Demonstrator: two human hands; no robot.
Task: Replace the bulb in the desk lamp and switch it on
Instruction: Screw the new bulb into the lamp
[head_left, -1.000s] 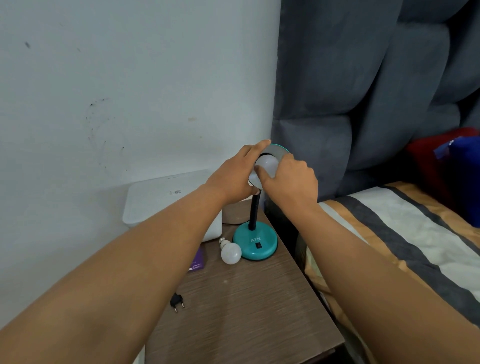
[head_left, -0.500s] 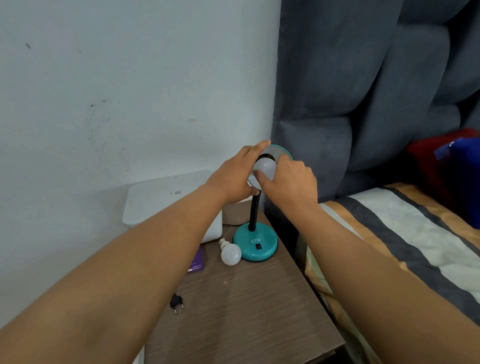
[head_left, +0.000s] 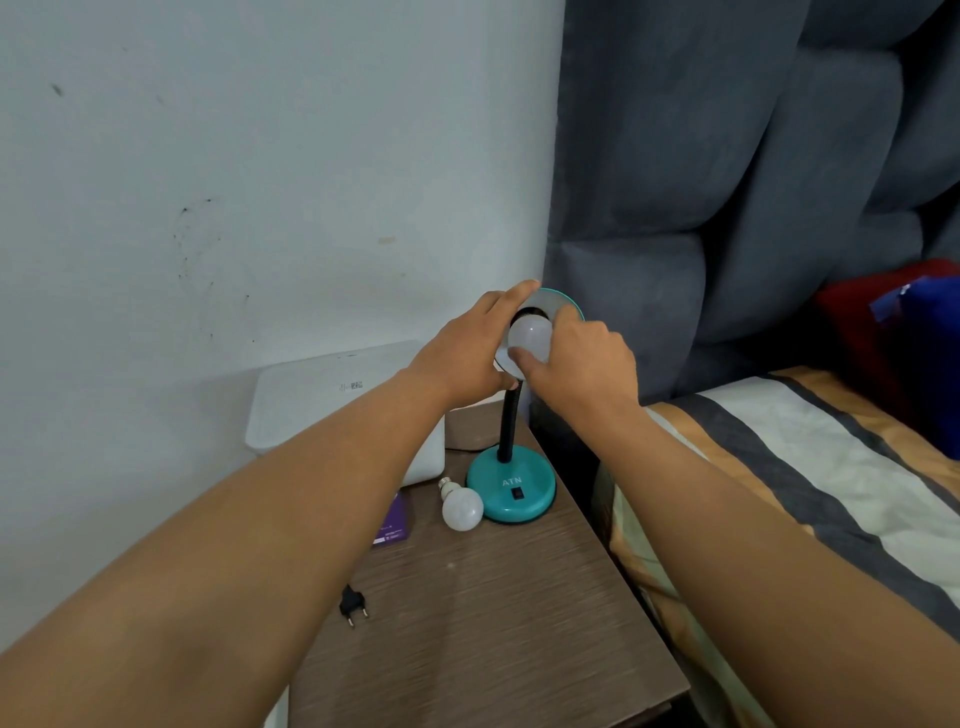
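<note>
A teal desk lamp stands on a wooden bedside table (head_left: 483, 623), with its round base (head_left: 511, 491) and black switch facing me. My left hand (head_left: 467, 353) grips the lamp's teal shade (head_left: 563, 301) from the left. My right hand (head_left: 582, 364) holds a white bulb (head_left: 527, 332) at the mouth of the shade, thumb under it. The bulb's screw end is hidden inside the shade. A second white bulb (head_left: 461, 506) lies on the table, touching the base on its left.
A white box (head_left: 322, 405) sits against the wall behind my left arm. A purple card (head_left: 395, 522) and the lamp's loose black plug (head_left: 352, 608) lie on the table. A bed with a striped cover (head_left: 810, 467) and grey padded headboard (head_left: 727, 182) is on the right.
My right hand has shifted slightly around the bulb at the shade, with the thumb now lower under it. My left hand stays on the shade.
</note>
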